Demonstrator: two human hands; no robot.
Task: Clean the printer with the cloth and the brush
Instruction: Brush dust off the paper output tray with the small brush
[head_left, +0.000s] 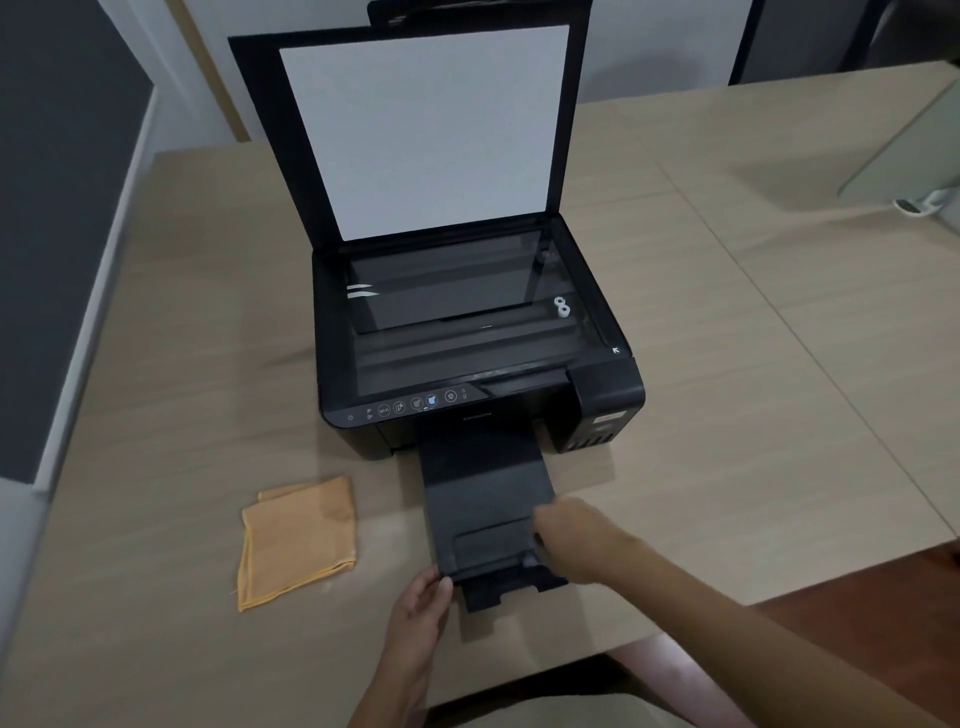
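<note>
A black printer (467, 364) stands in the middle of the table with its scanner lid (421, 135) raised, white underside facing me, and the glass exposed. Its output tray (483, 499) is pulled out toward me. My left hand (423, 605) pinches the tray's front left corner. My right hand (571, 535) grips the tray's right edge near the front. A folded orange cloth (298, 540) lies flat on the table left of the tray, apart from both hands. No brush is in view.
The beige table (727, 389) runs far to the right, with a seam across it. A pale object with a white base (919, 202) sits at the far right edge. A dark wall panel (57, 234) lies to the left. The table's near edge is by my arms.
</note>
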